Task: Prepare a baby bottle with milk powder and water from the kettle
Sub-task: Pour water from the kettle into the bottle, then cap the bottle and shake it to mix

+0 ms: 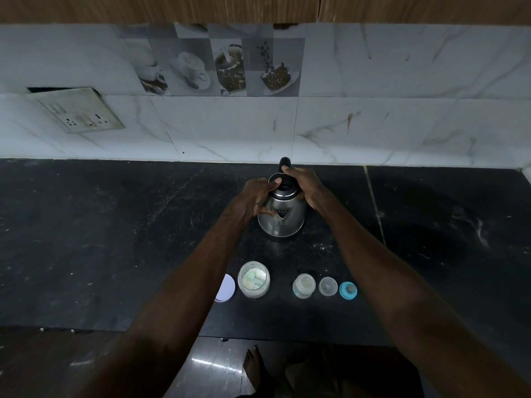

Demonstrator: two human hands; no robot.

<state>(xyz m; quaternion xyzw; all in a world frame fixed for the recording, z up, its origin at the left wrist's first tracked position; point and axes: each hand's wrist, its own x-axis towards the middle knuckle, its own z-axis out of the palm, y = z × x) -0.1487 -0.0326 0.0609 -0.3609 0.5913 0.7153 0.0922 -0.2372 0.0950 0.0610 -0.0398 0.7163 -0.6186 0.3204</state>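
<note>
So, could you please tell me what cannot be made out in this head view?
Water level in the shiny steel kettle: its wall hides it.
Kettle's black handle: mostly under the right hand.
Round white lid: partly behind the left forearm.
Contents of the small clear baby bottle: too dim.

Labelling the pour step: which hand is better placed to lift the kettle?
Likely right. The right hand grips the kettle by its handle; the left hand only holds the steel side.
</note>
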